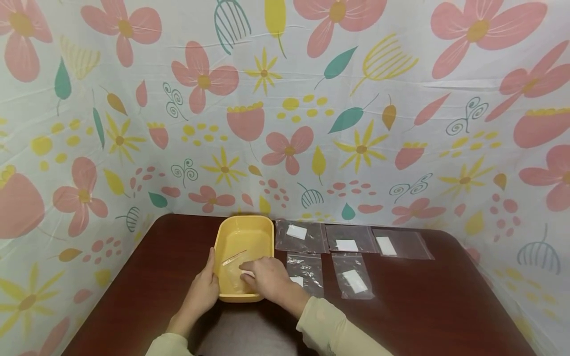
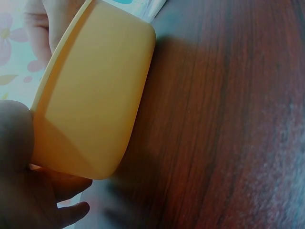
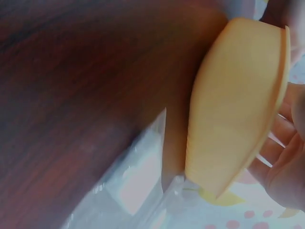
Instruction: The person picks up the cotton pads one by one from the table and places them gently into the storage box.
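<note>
A yellow plastic bin (image 1: 245, 225) sits in front of me on the dark table. My left hand (image 1: 204, 289) grips its left wall, thumb up at the rim and fingers round the outside, as the left wrist view shows. Reaching over the near right part of the bin, my right hand (image 1: 269, 279) has its fingers down inside. Between its thumb and fingers shows a small white patch, at a clear zip bag (image 1: 231, 269) with a reddish strip. Part of that bag is hidden by the hand. The right wrist view shows the fingers (image 3: 283, 129) beyond the rim.
Right of the bin, several clear zip bags with white labels lie in two rows, among them a back left bag (image 1: 313, 237) and a front right bag (image 1: 365, 290). A flowered cloth (image 1: 289, 188) stands along the table's back and sides.
</note>
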Motion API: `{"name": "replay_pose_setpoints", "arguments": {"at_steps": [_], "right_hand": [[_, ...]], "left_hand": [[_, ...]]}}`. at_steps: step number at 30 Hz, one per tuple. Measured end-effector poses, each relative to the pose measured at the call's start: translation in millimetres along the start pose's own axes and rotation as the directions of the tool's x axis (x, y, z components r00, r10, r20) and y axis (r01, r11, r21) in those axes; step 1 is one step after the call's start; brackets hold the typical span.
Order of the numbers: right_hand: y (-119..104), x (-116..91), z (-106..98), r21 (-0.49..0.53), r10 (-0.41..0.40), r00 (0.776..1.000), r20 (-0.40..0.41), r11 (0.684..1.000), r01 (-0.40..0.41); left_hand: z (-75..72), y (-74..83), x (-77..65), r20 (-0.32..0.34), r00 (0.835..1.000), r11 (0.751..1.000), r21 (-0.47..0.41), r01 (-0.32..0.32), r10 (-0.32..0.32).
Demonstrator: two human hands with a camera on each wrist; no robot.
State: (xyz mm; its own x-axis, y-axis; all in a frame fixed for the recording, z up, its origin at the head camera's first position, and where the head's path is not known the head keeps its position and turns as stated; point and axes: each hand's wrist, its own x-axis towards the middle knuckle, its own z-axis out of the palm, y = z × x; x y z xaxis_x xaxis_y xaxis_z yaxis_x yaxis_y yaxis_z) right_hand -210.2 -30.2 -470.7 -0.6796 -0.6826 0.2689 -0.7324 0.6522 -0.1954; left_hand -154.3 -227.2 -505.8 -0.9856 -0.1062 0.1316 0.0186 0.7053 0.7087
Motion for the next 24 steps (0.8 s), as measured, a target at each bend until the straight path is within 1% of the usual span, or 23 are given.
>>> {"name": "replay_pose_setpoints", "arguments": {"at_steps": [4, 8, 15, 19, 24], "right_hand": [[7, -5, -9, 0.031, -0.03, 0.999, -0.035, 0.999, 0.031], [17, -13, -17, 0.067, -0.037, 0.997, -0.06, 0.997, 0.041], [43, -35, -36, 0.126, 0.002, 0.994, -0.109, 0.992, 0.012], [61, -49, -41, 0.111, 0.019, 0.991, -0.13, 0.994, -0.004], [87, -73, -46, 0.073, 0.069, 0.984, -0.162, 0.996, -0.058]], "left_hand": [[1.2, -0.4, 0.6, 0.004, 1.0, 1.0, -0.001, 0.011, -0.011], [2.4, -0.5, 1.7, 0.018, 0.999, 1.0, -0.008, 0.027, -0.027], [-2.9, 0.7, 2.1, 0.054, 0.997, 0.999, -0.011, 0.05, -0.049], [-4.9, -0.6, 0.7, 0.062, 0.996, 0.998, -0.007, 0.065, -0.064], [-1.3, 0.2, 0.2, 0.081, 0.994, 0.997, -0.022, 0.07, -0.068]]}}
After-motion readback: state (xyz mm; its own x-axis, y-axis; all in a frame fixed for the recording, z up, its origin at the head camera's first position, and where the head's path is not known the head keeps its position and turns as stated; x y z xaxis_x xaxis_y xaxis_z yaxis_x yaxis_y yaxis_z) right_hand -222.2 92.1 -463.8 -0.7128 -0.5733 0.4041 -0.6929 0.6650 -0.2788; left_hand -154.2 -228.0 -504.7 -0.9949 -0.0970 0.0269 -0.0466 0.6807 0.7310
